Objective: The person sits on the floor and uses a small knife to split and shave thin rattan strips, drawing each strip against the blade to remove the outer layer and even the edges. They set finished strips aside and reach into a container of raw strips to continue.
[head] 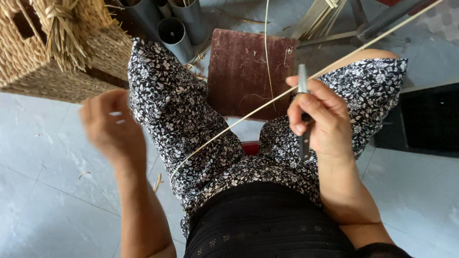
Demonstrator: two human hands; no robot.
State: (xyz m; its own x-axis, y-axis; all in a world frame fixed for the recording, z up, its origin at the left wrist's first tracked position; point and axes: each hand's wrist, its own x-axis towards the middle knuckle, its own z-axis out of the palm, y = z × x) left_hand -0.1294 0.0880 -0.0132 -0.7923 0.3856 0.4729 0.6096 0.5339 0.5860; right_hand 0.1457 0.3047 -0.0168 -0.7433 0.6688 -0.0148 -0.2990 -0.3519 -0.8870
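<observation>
The right hand (319,119) clamps a slim grey knife (303,114), blade at 12 o'clock, pressed against a long pale bamboo strip (248,114) that runs from lap to 2 o'clock across the flowered trousers (177,114). The left hand (112,126), blurred at 9 o'clock, holds nothing I can make out; its grip cannot be told. To shave well, I judge the blade should stay shallow, thumb bracing the strip. A woven basket (43,52) sits at 10 o'clock, a dark wooden board (248,71) ahead.
</observation>
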